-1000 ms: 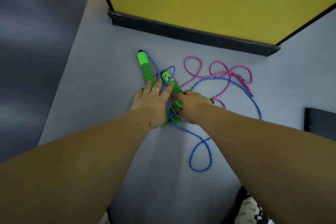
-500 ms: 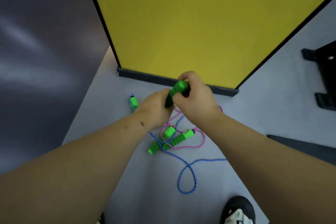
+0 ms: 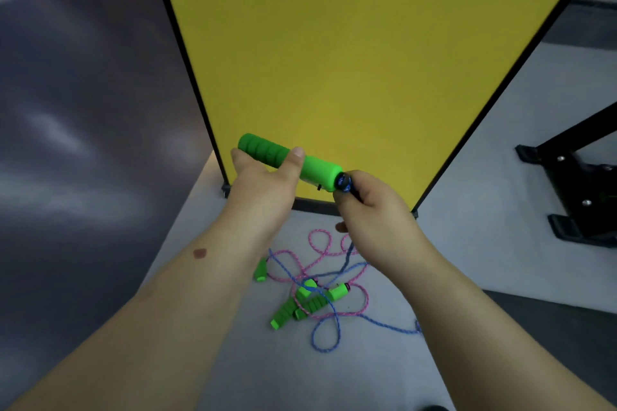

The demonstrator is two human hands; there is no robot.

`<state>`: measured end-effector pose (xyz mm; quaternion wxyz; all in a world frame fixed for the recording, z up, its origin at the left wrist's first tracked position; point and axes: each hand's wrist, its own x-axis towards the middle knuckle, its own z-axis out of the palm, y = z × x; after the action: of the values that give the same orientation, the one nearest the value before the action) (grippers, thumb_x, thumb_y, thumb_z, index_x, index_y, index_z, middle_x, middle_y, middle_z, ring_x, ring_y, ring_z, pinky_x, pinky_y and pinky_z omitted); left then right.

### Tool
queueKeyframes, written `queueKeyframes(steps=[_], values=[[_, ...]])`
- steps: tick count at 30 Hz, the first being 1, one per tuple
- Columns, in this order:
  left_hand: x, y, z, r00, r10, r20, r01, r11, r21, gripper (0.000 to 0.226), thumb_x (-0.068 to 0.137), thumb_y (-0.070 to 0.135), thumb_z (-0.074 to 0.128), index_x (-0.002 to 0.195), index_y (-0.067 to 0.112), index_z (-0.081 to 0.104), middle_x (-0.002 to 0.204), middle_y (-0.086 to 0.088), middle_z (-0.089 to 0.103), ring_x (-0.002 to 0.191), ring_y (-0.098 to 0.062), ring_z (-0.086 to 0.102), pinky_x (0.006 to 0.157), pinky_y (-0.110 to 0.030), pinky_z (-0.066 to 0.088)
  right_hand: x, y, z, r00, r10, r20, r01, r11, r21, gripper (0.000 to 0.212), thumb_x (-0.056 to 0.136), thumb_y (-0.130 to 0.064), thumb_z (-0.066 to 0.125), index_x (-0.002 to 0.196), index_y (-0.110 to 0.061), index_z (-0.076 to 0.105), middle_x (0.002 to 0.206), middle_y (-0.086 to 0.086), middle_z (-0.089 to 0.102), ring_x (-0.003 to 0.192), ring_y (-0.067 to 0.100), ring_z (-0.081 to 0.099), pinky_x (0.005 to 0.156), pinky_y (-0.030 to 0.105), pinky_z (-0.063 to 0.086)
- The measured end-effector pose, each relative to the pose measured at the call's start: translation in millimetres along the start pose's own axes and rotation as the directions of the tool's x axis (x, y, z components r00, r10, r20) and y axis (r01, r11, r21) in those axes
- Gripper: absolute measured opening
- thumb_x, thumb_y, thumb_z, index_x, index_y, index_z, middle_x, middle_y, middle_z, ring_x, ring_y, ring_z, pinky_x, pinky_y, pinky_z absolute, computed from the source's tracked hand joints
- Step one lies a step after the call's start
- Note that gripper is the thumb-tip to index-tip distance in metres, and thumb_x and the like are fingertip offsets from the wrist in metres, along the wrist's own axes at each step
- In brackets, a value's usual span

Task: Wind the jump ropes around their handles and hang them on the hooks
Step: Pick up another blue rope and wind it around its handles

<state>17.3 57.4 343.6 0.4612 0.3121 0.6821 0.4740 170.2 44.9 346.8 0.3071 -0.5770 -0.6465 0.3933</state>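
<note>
Both hands are up in front of the yellow panel (image 3: 350, 60), sharing one green handle (image 3: 320, 168). Left hand (image 3: 263, 180) wraps the ribbed grip end, thumb (image 3: 295, 157) pressed on top, palm cupped underneath, so that handle lies nearly level, tipping slightly down toward 4 o'clock. Right hand (image 3: 370, 200) is pinched closed at the handle's cap end, fingers gathered around the blue rope (image 3: 347, 255) right where it leaves the cap. I can see the rope drop from under that fist straight down toward 6 o'clock, reaching the floor.

Down there, at 6 o'clock from the hands, sits the tangle. Two more green handles (image 3: 307, 305) lie crossed over each other on the grey floor (image 3: 233, 360), touching, with the blue rope threading over them and looping out toward 5 o'clock. Pink rope (image 3: 315, 243) curls in loops through the same heap, its strands crossing the blue ones; I cannot tell which rope runs into which handle. One short green handle (image 3: 260, 270) lies just beside the heap at its 9 o'clock, partly behind my left forearm.

Out at 3 o'clock, well apart from everything, stands a black metal stand base (image 3: 574, 183). A dark wall (image 3: 83, 110) fills the 9 o'clock side.
</note>
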Motion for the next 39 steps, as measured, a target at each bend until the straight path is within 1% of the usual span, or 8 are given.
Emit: queueKeyframes(steps=[4,9,13,15,19,29,35,39], values=[[-12,6,-10,0.964,0.262,-0.051,-0.203,0.843,0.498,0.1,0.093,0.052,0.064,0.164,0.036,-0.006,0.173,-0.016,-0.01,0.161,-0.032,-0.002,0.128,-0.045,0.01,6,-7,-17,1.0,-0.005,0.024,0.004,0.999,0.033,0.025,0.103,-0.025,0.052,0.097,-0.003,0.061,0.055,-0.01,0.035,0.044,0.006,0.032,0.044,0.024,0.03],[-15,4,-8,0.802,0.498,0.331,-0.57,0.468,0.676,0.057,0.085,0.036,0.068,0.139,0.034,0.052,0.141,-0.005,0.056,0.138,-0.035,0.045,0.111,-0.048,0.038,5,-10,-43,0.991,-0.039,0.129,0.026,0.994,0.108,0.025,0.097,-0.017,0.053,0.086,0.005,0.05,0.062,0.004,0.03,0.056,0.018,0.028,0.049,0.031,0.023],[-24,8,1,0.863,0.373,0.341,-0.496,0.751,0.436,0.018,0.098,0.037,0.065,0.093,0.022,0.057,0.079,-0.005,0.065,0.068,-0.015,0.062,0.064,-0.033,0.047,10,-6,-47,0.997,-0.006,0.071,-0.021,0.929,0.369,0.027,0.087,-0.031,0.059,0.086,-0.005,0.066,0.059,0.004,0.038,0.055,0.022,0.037,0.055,0.038,0.034],[-26,13,4,0.942,0.195,0.275,-0.227,0.969,0.092,0.013,0.102,0.031,0.062,0.099,0.018,0.06,0.087,-0.007,0.071,0.066,-0.012,0.069,0.072,-0.035,0.059,14,-1,-46,0.993,0.042,0.107,-0.089,0.868,0.489,0.019,0.094,-0.023,0.06,0.09,-0.008,0.072,0.061,0.002,0.049,0.056,0.019,0.047,0.057,0.033,0.045],[-25,17,0,0.941,0.013,0.338,0.116,0.926,-0.358,0.004,0.103,0.012,0.058,0.107,0.009,0.059,0.11,-0.014,0.077,0.09,-0.028,0.076,0.084,-0.043,0.061,11,0,-37,0.976,0.104,0.192,-0.191,0.835,0.517,0.021,0.102,-0.002,0.054,0.097,-0.008,0.073,0.076,0.005,0.073,0.073,0.017,0.072,0.077,0.032,0.061],[-36,13,0,0.85,0.124,0.512,-0.002,0.973,-0.231,0.039,0.08,0.002,0.072,0.118,-0.001,0.07,0.111,-0.028,0.075,0.109,-0.042,0.073,0.096,-0.047,0.06,7,-28,-27,0.998,0.068,0.011,-0.059,0.746,0.664,0.01,0.093,-0.005,0.068,0.098,-0.011,0.075,0.076,0.006,0.073,0.057,0.017,0.063,0.051,0.03,0.053],[-27,31,-16,0.957,0.063,0.285,0.064,0.906,-0.417,0.012,0.097,-0.004,0.06,0.104,0.005,0.062,0.081,-0.007,0.076,0.073,-0.019,0.075,0.075,-0.042,0.065,5,-12,-20,0.868,0.079,0.489,-0.307,0.861,0.407,0.053,0.093,-0.047,0.065,0.107,0.004,0.067,0.094,0.012,0.059,0.088,0.028,0.055,0.1,0.046,0.051],[-9,32,-36,0.992,0.124,0.017,-0.113,0.946,-0.303,0.011,0.093,0.001,0.068,0.102,0.006,0.065,0.09,-0.01,0.079,0.08,-0.021,0.08,0.071,-0.036,0.065,1,-18,-26,0.915,0.087,0.395,-0.203,0.944,0.262,0.024,0.104,-0.018,0.054,0.098,-0.007,0.074,0.07,0.002,0.065,0.067,0.022,0.061,0.069,0.031,0.055]])
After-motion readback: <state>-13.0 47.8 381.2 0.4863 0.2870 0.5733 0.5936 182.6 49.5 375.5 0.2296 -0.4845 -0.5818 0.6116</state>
